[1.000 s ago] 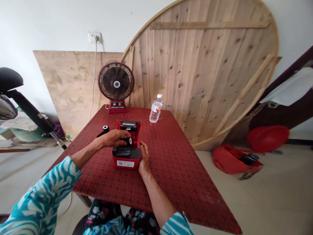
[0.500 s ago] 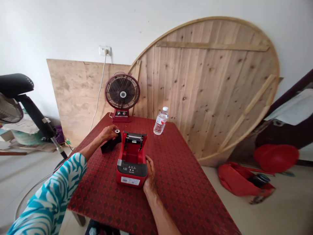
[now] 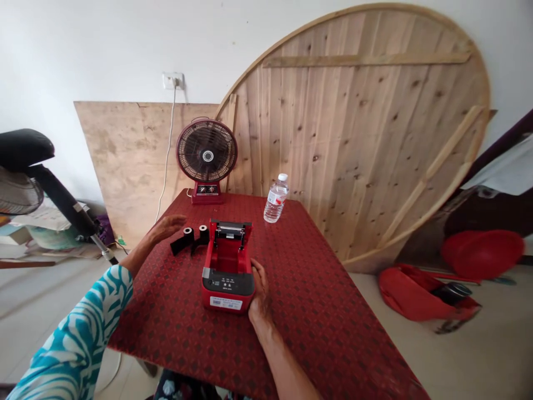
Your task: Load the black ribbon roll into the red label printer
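Note:
A small red printer (image 3: 228, 272) with its lid up stands on the red patterned table (image 3: 316, 311). My right hand (image 3: 261, 291) rests against the printer's right side, fingers laid along it. Two black rolls with white cores (image 3: 191, 238) lie on the table just left of the printer. My left hand (image 3: 167, 225) hovers beside them, fingers stretched out and holding nothing.
A red table fan (image 3: 207, 158) stands at the table's far edge and a water bottle (image 3: 276, 198) to its right. Wooden boards lean on the wall behind. A black stand (image 3: 50, 183) is at the left; red bags and a basin (image 3: 483, 253) lie on the floor at right.
My left hand lifted a black roll out of the printer, set it on the table next to the other roll and let go. My right hand stayed at the printer.

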### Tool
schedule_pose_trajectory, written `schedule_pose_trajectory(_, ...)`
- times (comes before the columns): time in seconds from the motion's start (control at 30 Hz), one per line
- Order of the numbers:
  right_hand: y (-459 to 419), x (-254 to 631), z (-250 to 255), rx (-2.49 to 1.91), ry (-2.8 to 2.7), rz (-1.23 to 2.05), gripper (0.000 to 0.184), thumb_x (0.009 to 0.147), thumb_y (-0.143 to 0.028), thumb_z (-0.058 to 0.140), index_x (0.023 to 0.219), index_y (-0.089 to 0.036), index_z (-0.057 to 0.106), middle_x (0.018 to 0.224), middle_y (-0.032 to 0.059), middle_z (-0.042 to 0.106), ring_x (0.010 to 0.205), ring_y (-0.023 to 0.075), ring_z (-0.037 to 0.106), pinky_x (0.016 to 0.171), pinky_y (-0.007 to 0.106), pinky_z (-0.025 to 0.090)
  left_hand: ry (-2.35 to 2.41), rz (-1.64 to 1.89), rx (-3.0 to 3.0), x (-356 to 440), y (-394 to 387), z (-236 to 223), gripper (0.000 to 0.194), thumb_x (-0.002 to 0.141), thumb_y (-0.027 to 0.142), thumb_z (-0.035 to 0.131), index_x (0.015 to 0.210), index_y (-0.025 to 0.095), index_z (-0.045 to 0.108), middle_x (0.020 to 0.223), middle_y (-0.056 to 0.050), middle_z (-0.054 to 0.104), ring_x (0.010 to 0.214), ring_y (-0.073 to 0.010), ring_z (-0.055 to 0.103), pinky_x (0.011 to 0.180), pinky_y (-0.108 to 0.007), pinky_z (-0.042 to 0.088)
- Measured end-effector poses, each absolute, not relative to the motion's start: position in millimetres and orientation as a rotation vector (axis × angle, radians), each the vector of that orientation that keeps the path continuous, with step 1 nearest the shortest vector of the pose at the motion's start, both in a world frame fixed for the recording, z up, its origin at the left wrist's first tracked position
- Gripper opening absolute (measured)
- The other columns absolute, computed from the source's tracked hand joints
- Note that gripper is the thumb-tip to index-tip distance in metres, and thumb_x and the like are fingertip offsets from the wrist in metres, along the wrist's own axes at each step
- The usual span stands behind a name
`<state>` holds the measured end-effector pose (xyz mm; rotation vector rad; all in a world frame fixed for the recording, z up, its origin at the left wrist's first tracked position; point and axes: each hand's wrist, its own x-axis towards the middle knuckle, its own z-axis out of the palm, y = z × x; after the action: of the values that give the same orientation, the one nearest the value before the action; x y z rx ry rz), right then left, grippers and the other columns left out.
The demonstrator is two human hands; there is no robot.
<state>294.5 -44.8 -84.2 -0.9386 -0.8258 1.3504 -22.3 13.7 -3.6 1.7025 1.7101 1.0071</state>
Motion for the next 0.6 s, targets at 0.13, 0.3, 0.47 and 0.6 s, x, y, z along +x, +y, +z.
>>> schedule_pose_trajectory(0.13, -45.6, 292.3, -81.8, -0.924, -0.814, 1.327, 0.046, 0.074, -0.053, 0.062, 0.107, -0.022, 0.064, 0.097, 0.0034, 0.072, 0.083, 0.0200, 0.064, 0.070, 0.031, 0.048, 1.611, 1.001, 1.657, -18.2, -7.9, -17.3, 0.053, 0.061, 0.043, 0.068, 0.107, 0.016, 0.065, 0.106, -0.011, 0.073, 0.103, -0.0294, 0.067, 0.091, -0.041, 0.052)
schedule_pose_trajectory(0.3, -46.2, 290.3, -80.3, -0.866, -0.818, 1.333, 0.043, 0.075, -0.051, 0.063, 0.106, -0.022, 0.064, 0.095, 0.0029, 0.072, 0.085, 0.0208, 0.065, 0.075, 0.033, 0.049, 1.617, 1.092, 1.604, -1.7, -14.8, -26.2, 0.046, 0.067, 0.047, 0.066, 0.100, 0.015, 0.063, 0.098, -0.010, 0.074, 0.096, -0.0286, 0.068, 0.088, -0.040, 0.052)
schedule_pose_trajectory(0.47, -46.0, 289.0, -79.6, -0.859, -0.831, 1.305, 0.039, 0.076, -0.049, 0.062, 0.105, -0.023, 0.065, 0.100, 0.0029, 0.072, 0.094, 0.0222, 0.064, 0.078, 0.033, 0.049, 1.595, 1.135, 1.563, -9.3, -36.9, 1.7, 0.052, 0.069, 0.055, 0.066, 0.103, 0.016, 0.060, 0.095, -0.008, 0.073, 0.087, -0.0251, 0.068, 0.078, -0.034, 0.054)
schedule_pose_trajectory(0.6, -46.2, 287.9, -76.7, -0.886, -0.839, 1.297, 0.038, 0.077, -0.048, 0.060, 0.105, -0.023, 0.066, 0.106, 0.0036, 0.071, 0.100, 0.0235, 0.062, 0.079, 0.033, 0.048, 1.442, 0.961, 1.614, 11.5, -62.7, 40.4, 0.057, 0.070, 0.054, 0.069, 0.113, 0.017, 0.063, 0.091, -0.009, 0.074, 0.077, -0.0246, 0.068, 0.064, -0.029, 0.054)
